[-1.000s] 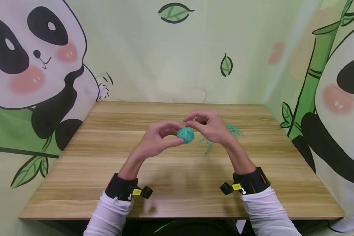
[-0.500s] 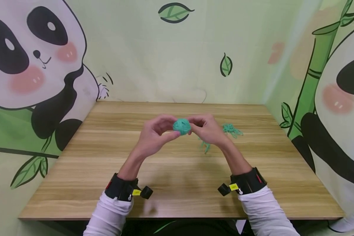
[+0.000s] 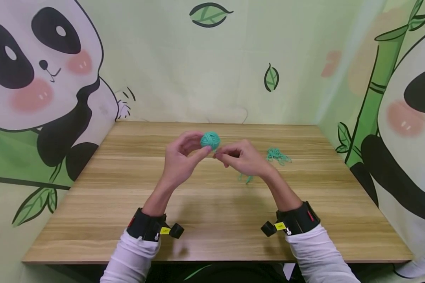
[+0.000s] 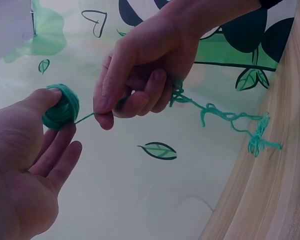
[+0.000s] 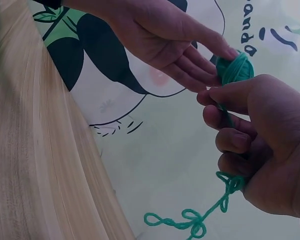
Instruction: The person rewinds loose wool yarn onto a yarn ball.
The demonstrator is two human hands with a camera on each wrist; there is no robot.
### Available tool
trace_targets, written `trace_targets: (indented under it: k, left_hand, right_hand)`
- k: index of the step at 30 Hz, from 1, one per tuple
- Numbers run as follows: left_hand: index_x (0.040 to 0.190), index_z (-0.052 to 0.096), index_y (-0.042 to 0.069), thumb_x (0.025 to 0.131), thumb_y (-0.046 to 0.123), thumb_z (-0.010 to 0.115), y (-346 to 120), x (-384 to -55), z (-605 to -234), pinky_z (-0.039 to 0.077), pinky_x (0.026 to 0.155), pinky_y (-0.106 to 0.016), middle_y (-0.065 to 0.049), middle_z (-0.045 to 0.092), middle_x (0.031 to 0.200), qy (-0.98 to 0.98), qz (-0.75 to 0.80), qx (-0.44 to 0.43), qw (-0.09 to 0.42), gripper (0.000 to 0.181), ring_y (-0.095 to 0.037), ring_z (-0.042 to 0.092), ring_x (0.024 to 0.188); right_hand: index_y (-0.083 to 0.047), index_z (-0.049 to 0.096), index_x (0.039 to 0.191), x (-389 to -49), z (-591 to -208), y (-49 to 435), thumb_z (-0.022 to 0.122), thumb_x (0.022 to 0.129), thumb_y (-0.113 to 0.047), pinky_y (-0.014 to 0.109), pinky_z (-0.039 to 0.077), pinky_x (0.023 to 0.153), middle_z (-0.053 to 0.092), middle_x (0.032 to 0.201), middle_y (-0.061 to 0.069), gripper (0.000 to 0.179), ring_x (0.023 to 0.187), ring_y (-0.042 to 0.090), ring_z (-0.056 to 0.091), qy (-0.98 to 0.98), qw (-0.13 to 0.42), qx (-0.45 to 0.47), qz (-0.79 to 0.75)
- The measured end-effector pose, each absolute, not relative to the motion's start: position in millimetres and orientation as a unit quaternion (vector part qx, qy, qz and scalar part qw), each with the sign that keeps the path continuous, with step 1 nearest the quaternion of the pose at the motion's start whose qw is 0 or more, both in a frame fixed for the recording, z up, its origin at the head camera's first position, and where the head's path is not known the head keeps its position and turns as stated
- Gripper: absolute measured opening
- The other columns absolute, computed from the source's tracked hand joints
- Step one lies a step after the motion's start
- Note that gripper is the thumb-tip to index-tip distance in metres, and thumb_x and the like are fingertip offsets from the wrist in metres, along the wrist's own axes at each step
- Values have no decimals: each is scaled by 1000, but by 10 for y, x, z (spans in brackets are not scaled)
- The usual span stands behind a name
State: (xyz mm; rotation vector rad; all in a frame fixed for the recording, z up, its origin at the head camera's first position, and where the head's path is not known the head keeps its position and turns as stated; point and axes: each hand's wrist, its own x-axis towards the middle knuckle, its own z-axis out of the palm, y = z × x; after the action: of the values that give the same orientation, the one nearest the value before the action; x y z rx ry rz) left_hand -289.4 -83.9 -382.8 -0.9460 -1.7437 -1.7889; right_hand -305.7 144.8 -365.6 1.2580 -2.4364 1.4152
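Observation:
A small ball of teal yarn (image 3: 210, 140) is pinched between the thumb and fingers of my left hand (image 3: 182, 159), above the table. My right hand (image 3: 243, 158) pinches the yarn strand (image 4: 85, 118) a short way from the ball, and in the left wrist view the strand runs taut between the two. Loose, looped yarn (image 5: 192, 220) trails out below the right hand in the right wrist view. It leads to a tangled heap of yarn (image 3: 278, 155) lying on the table, right of the right hand. Part of the trailing yarn is hidden behind that hand.
The wood-grain table (image 3: 212, 220) spans the space beneath both hands. Behind it rises a wall covering (image 3: 156, 51) printed with pandas, leaves and bamboo. Each wrist wears a black strap with a small camera (image 3: 177, 230).
The yarn ball has moved up and left with the left hand. From above the ball, the right hand has come round to its lower right, drawing the strand along.

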Motion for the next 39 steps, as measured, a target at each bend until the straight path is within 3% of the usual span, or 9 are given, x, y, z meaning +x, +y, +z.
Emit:
trace_targets:
  k: [4, 10, 22, 28, 34, 39]
  left_hand:
    - [120, 66, -8, 87, -9, 76, -823, -2850, -3781, 61, 88, -39, -22, 75, 108, -642, -643, -339, 243, 35, -31, 71, 95]
    - [115, 66, -15, 84, -16, 76, -783, -2730, -3669, 61, 84, -46, -29, 73, 102, -653, -622, -342, 264, 33, -37, 71, 89]
    - [112, 68, -12, 83, -12, 78, -774, -2760, -3696, 60, 86, -50, -23, 73, 106, -683, -581, -354, 265, 30, -32, 72, 89]
    - [111, 69, -13, 82, -13, 79, -775, -2757, -3698, 61, 84, -51, -23, 74, 105, -692, -566, -364, 262, 30, -32, 72, 88]
    - [115, 69, -10, 83, -8, 80, -774, -2773, -3738, 61, 83, -52, -20, 75, 105, -704, -552, -368, 254, 33, -28, 73, 89]
    - [118, 71, -2, 86, 3, 82, -798, -2889, -3861, 62, 85, -43, -12, 76, 105, -722, -538, -365, 237, 35, -18, 72, 91]
  right_hand:
    - [-9, 82, 103, -3029, -3627, 1440, 65, 102, -16, 22, 39, 46, 66, 70, 4, 18, 54, 14, 52, -792, 34, 413, 449]
    - [-9, 81, 103, -2972, -3591, 1430, 64, 103, -15, 21, 39, 46, 65, 69, 3, 18, 53, 14, 51, -792, 33, 420, 442]
    - [-10, 77, 95, -2896, -3497, 1431, 65, 103, -15, 22, 38, 48, 61, 68, 9, 15, 54, 16, 47, -788, 30, 411, 457]
    - [-1, 75, 101, -2772, -3389, 1424, 62, 103, -4, 21, 35, 50, 59, 70, 16, 13, 56, 18, 45, -787, 38, 381, 483]
    - [12, 71, 101, -2606, -3209, 1402, 60, 100, 4, 17, 35, 51, 54, 70, 11, 13, 57, 14, 45, -760, 54, 381, 524]
    - [16, 69, 100, -2605, -3190, 1421, 60, 98, 9, 16, 37, 51, 53, 68, 7, 11, 55, 12, 43, -731, 59, 390, 557]
